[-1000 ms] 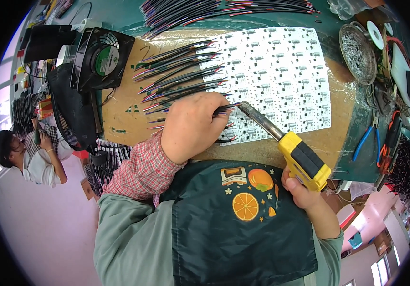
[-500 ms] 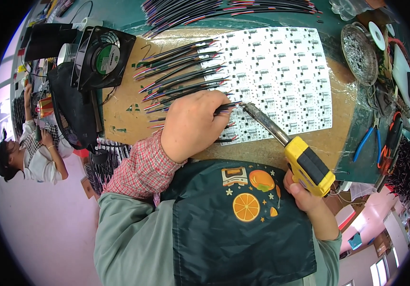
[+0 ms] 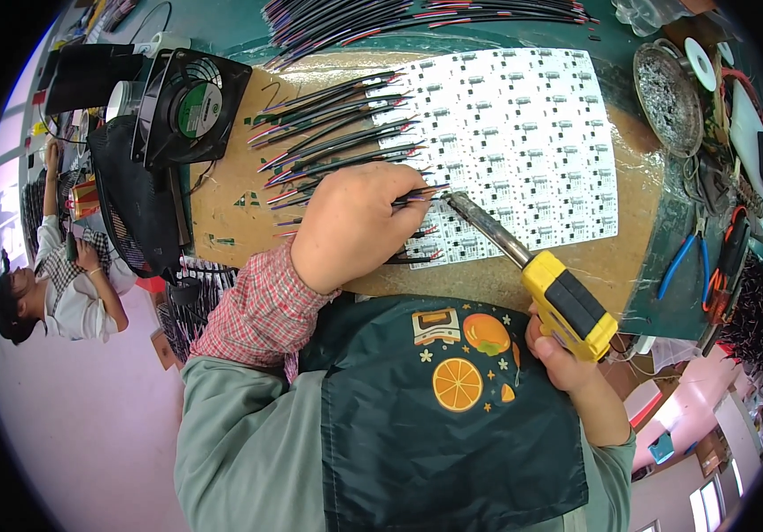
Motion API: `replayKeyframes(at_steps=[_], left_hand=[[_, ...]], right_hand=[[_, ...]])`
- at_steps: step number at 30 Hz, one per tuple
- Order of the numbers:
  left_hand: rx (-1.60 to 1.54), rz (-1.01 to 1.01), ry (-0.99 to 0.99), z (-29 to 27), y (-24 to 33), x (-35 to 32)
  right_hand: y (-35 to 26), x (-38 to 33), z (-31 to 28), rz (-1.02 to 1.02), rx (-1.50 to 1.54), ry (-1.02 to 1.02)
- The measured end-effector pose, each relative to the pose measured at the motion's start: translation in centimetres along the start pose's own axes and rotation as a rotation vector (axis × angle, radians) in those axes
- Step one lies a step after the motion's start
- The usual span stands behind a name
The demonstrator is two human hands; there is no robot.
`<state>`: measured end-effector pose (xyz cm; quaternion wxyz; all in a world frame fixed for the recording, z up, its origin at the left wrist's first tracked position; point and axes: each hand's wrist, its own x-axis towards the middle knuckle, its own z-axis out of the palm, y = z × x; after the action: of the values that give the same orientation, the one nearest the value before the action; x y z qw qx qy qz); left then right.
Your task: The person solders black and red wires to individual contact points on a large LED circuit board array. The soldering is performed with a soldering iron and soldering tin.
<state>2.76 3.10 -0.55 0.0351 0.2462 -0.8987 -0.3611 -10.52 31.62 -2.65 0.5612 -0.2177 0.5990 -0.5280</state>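
Note:
My left hand (image 3: 355,222) pinches a thin black cable (image 3: 411,200) between thumb and fingers. Its stripped coloured wire ends point right, over a white sheet of circuit boards (image 3: 523,142). My right hand (image 3: 561,353) is wrapped round the handle of a yellow and black soldering iron (image 3: 568,306). The dark tip of the iron lies close to the wire ends, low over the boards; whether they touch I cannot tell. Along the left edge of the sheet, several black cables (image 3: 328,133) lie in rows with their ends on the boards. My left hand hides some of them.
A black fan (image 3: 191,108) stands at the left on the brown work board (image 3: 222,208). Bundles of cables (image 3: 346,27) lie at the back. At the right are a round dish of solder scraps (image 3: 670,102) and blue-handled pliers (image 3: 685,266). Another person (image 3: 71,284) sits at far left.
My left hand has shifted slightly left, and the wire ends have turned a little. The soldering iron has moved slightly left. The other person's arm has moved.

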Motion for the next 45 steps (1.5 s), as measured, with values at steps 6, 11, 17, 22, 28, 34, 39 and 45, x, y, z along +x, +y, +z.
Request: replayKeyframes(at_steps=[6,11,17,22,28,34,39,45], left_hand=[[0.028,0.034,0.036,0.2,0.1,-0.2],[0.057,0.040,0.037,0.2,0.3,-0.2],[0.067,0.045,0.039,0.2,0.2,-0.2],[-0.017,-0.034,-0.045,-0.5,1.1,-0.3],[-0.017,0.234,0.220,-0.9,0.1,-0.6],[0.047,0.273,0.271,-3.2,2.6,-1.7],[0.024,0.169,0.088,-0.7,1.3,-2.3],[0.079,0.134,0.054,1.1,0.3,-2.5]], right_hand=[[-0.1,0.0,-0.3,0.005,-0.137,0.037],[-0.9,0.1,0.1,0.032,-0.092,0.049],[-0.3,0.0,-0.3,-0.002,0.081,-0.006],[-0.1,-0.2,-0.3,-0.030,0.146,-0.017],[-0.1,-0.6,-0.5,-0.044,0.217,-0.033],[0.5,-1.2,-1.0,-0.066,0.117,0.039],[0.9,-1.7,-1.8,-0.031,-0.147,-0.034],[0.0,-1.2,-1.2,-0.045,-0.245,-0.040]])
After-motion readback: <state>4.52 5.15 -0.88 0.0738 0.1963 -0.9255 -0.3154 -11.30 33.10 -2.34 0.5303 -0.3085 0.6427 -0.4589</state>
